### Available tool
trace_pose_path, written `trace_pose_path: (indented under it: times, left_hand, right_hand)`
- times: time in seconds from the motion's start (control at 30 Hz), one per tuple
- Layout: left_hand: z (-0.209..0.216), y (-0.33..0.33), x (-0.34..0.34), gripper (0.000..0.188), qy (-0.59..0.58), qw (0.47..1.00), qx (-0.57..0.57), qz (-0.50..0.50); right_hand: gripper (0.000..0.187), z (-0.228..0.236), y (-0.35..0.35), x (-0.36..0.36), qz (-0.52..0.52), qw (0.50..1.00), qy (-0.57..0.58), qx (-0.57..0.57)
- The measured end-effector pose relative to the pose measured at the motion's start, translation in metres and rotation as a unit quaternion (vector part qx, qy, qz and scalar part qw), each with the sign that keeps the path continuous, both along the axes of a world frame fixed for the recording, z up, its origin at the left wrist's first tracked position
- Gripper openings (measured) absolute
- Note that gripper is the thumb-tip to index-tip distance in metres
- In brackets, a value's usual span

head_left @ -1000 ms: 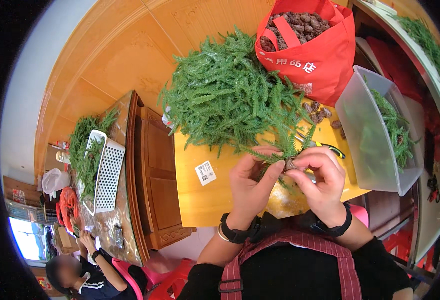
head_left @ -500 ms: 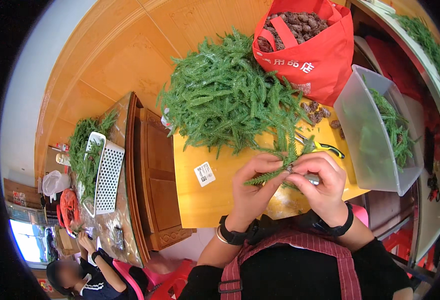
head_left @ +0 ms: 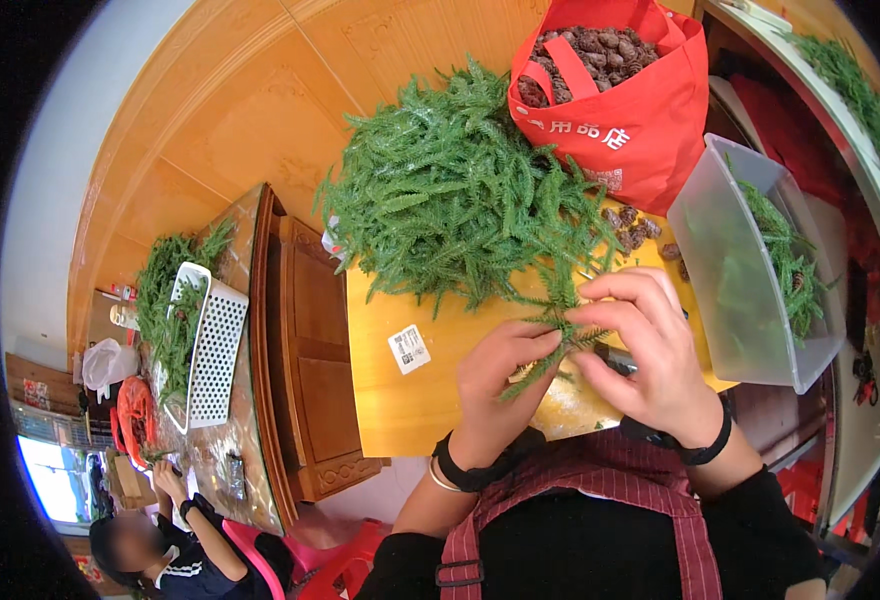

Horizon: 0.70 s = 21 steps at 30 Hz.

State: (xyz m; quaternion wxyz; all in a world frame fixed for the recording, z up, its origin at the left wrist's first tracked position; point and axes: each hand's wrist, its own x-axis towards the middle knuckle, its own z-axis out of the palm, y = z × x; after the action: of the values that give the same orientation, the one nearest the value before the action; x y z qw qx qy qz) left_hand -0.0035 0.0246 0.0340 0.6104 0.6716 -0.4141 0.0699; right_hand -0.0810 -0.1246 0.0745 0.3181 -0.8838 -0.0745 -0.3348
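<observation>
Left hand (head_left: 500,375) pinching a green sprig (head_left: 563,322), right hand (head_left: 650,350) spread beside it: the sprig is held just in front of the greenery heap (head_left: 455,190), where its tips could be snagged by careless turning.

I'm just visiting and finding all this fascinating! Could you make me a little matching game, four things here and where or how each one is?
Things:
1. Red bag
2. Translucent bin
3. White basket
4. Small green sprigs

Places and states:
A. On the side table at the left, its side full of holes
B. Pinched by the left hand, with the fingers of the right hand close by
C. Open at the top, showing a heap of pine cones
D. At the right end of the yellow table, with greenery inside

Pairs: 1-C, 2-D, 3-A, 4-B
</observation>
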Motion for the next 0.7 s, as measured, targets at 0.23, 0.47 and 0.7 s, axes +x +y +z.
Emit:
trace_pose_path:
  times: [0.23, 0.47, 0.7]
  left_hand:
    - [0.003, 0.004, 0.001, 0.028, -0.048, 0.998, 0.041, -0.024]
    - [0.006, 0.001, 0.001, 0.028, 0.004, 0.998, 0.045, -0.051]
    - [0.004, 0.000, 0.001, 0.023, 0.074, 0.994, 0.004, -0.077]
  right_hand:
    - [0.034, 0.012, -0.008, 0.007, 0.045, 0.997, 0.062, -0.012]
    - [0.028, 0.006, -0.021, 0.010, 0.128, 0.981, 0.108, 0.102]
    - [0.019, 0.008, -0.025, 0.012, 0.152, 0.970, 0.131, 0.138]
